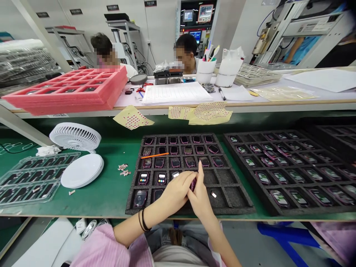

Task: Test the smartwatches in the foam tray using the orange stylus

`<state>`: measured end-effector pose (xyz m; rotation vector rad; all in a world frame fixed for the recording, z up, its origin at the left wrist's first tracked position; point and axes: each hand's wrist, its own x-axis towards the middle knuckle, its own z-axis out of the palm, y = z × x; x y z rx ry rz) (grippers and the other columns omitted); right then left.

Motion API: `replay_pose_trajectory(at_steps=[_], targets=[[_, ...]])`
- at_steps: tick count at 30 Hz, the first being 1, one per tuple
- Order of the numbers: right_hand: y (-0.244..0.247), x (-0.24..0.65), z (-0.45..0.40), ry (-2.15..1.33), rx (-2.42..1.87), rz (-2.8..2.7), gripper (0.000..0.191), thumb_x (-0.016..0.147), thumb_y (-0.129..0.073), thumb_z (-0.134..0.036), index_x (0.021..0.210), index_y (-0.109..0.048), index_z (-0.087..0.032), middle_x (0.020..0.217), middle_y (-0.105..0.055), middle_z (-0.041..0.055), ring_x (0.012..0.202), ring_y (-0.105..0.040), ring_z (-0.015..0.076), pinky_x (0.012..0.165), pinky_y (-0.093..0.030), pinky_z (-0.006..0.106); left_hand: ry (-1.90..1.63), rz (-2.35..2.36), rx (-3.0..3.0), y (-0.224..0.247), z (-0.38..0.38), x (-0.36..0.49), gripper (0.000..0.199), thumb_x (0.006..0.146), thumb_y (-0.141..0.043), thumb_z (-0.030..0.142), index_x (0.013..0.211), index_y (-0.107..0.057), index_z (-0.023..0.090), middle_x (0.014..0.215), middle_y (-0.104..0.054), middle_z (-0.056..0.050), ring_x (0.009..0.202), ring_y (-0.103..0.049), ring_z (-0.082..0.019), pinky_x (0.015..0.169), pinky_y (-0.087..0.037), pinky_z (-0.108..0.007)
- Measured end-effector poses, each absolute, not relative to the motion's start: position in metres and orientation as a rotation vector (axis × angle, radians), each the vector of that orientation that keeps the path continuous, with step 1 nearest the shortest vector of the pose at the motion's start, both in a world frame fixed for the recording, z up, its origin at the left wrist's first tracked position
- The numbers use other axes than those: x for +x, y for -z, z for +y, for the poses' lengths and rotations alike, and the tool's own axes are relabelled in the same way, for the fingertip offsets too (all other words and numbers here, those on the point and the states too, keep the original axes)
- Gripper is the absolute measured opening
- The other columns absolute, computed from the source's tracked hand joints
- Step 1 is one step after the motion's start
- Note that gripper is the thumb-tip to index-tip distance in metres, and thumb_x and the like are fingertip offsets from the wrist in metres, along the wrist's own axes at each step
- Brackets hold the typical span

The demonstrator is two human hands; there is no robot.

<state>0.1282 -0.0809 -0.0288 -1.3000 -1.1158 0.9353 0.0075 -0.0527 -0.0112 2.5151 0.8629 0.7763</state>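
Note:
My left hand (178, 187) and my right hand (199, 194) meet above the front middle of a dark foam tray (246, 204). Between them is a smartwatch (194, 182) with a purplish case, mostly covered by my fingers. The left fingers close over it from the left, while the right thumb and palm press from the right and the right index finger points up. Several purple-edged watch units sit in the tray's compartments; two lit watches (143, 178) show coloured dots at the left. An orange stick (154, 155) lies across the upper left compartments. A small whitish piece (213, 194) lies in a front compartment.
Another foam tray (264, 200) of watches stands right. To the left are a white fan (82, 170), small strips (124, 170) and a clear plastic tray (50, 193). The shelf carries pink foam (111, 92), papers (178, 92) and a pen cup (205, 72). Two people sit beyond.

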Motion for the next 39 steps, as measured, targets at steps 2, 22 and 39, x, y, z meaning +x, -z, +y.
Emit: replay_pose_trajectory(at_steps=[2, 22, 39], targets=[[0.029, 0.126, -0.081, -0.966, -1.337, -1.132, 0.091, 0.073, -0.064, -0.019, 0.152, -0.018, -0.022, 0.115, -0.065, 0.0090, 0.106, -0.062, 0.0280, 0.098, -0.042, 0.047, -0.801, 0.900, 2.484, 0.018, -0.051, 0.011, 0.052, 0.081, -0.044, 0.000, 0.130, -0.043, 0.018, 0.126, -0.057, -0.013, 0.120, -0.054, -0.023, 0.101, -0.049, -0.043], [0.013, 0.156, -0.068, -1.800, -0.887, -1.027, 0.037, 0.054, -0.087, -0.023, 0.087, -0.072, -0.015, 0.075, -0.070, -0.0007, 0.071, -0.063, 0.0143, 0.072, -0.050, 0.028, -0.909, 0.696, 2.375, -0.006, -0.049, -0.014, 0.052, 0.074, -0.070, 0.016, 0.124, -0.053, 0.019, 0.121, -0.066, -0.010, 0.113, -0.062, -0.023, 0.105, -0.046, -0.043], [0.026, 0.172, -0.069, -1.596, -0.730, -0.572, 0.046, 0.052, -0.088, -0.018, 0.094, -0.070, -0.012, 0.084, -0.075, 0.0090, 0.080, -0.073, 0.0257, 0.077, -0.056, 0.041, -0.939, 1.110, 1.015, 0.019, -0.044, -0.014, 0.061, 0.062, -0.078, 0.045, 0.115, -0.061, 0.022, 0.069, -0.041, 0.006, 0.048, -0.033, -0.005, 0.035, -0.023, -0.012]])
